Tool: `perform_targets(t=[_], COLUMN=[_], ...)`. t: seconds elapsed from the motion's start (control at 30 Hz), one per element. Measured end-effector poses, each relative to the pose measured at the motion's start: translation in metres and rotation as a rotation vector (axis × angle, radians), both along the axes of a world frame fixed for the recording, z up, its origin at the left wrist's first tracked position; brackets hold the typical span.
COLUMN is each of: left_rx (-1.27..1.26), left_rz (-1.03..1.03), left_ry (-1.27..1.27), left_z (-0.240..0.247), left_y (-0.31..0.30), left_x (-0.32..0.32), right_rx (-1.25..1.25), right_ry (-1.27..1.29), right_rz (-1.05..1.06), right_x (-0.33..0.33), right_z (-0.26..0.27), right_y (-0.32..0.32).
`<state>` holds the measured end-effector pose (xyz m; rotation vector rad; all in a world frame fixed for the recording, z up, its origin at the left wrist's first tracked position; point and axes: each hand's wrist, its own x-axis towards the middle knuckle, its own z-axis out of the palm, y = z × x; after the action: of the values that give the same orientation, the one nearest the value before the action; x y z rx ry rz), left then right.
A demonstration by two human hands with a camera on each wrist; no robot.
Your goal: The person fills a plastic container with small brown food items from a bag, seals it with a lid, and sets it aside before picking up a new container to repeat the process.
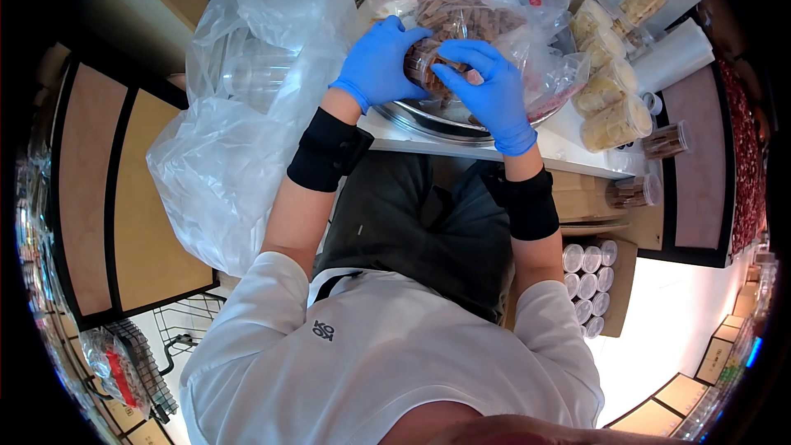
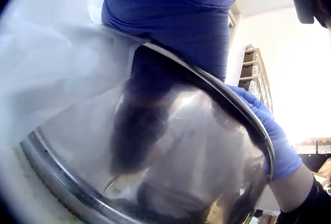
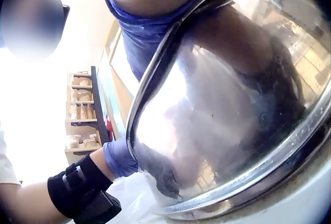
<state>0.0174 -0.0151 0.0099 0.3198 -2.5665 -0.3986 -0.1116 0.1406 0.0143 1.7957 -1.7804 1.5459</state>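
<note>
Both hands wear blue gloves and meet above a steel bowl (image 1: 428, 125) at the table edge. My left hand (image 1: 394, 49) grips a clear plastic jar (image 1: 422, 62) packed with brown biscuits. My right hand (image 1: 458, 66) curls its fingers over the jar's near end, thumb underneath. Behind the jar lies a clear bag of brown biscuits (image 1: 474, 12) with red print. In the left wrist view the left glove (image 2: 170, 17) sits above the bowl's mirrored wall (image 2: 170, 151), and the right glove (image 2: 274, 138) shows past the rim. The right wrist view shows the bowl (image 3: 232, 105) and right glove (image 3: 147, 35); the jar is hidden.
A big clear plastic bag holding empty jars (image 1: 247, 91) hangs at the left. Several filled jars of pale biscuits (image 1: 610, 91) stand at the right on the white table (image 1: 568, 148). A carton of lidded jars (image 1: 589, 280) sits below on the floor.
</note>
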Motion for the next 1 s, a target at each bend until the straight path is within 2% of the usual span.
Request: perform_targets(t=[0.07,0.1,0.17,0.4,0.47,0.57,0.7,0.77,0.8,0.87,1.0], left_rx=[0.049,0.049,0.05,0.045,0.025,0.006,0.011,0.013,0.012,0.071,0.149], left_rz=[0.008,0.007,0.033,0.024,0.024,-0.019,-0.027,-0.041,-0.044,-0.036,-0.014], left_ry=[0.028,0.028,0.019,0.042,0.02,0.008,-0.003,0.008,0.009,0.044,0.134], left_z=[-0.003,-0.003,-0.003,-0.003,-0.002,-0.002,-0.001,0.0,0.0,-0.001,-0.002], left_y=[-0.002,-0.002,-0.001,-0.002,-0.001,-0.003,-0.004,-0.004,-0.003,-0.003,-0.003], left_x=[0.0,-0.001,0.0,0.001,0.001,-0.001,-0.001,0.0,0.0,0.001,0.003], right_rx=[0.015,0.015,-0.012,0.094,0.163,0.154,0.231,0.325,0.323,0.217,0.24], right_ry=[-0.261,-0.261,-0.431,-0.397,-0.282,-0.229,-0.332,-0.582,-0.582,-0.488,-0.431], right_rz=[0.088,0.088,0.151,0.117,-0.045,-0.109,-0.029,0.152,0.15,0.063,-0.086], right_x=[0.003,0.001,-0.005,-0.01,-0.01,-0.015,-0.022,-0.023,-0.021,-0.017,-0.02], right_z=[0.002,0.001,-0.004,-0.007,-0.002,-0.011,-0.021,-0.021,-0.023,-0.026,-0.021], right_y=[0.001,0.002,0.002,-0.002,-0.001,-0.008,-0.014,-0.012,-0.012,-0.012,-0.012])
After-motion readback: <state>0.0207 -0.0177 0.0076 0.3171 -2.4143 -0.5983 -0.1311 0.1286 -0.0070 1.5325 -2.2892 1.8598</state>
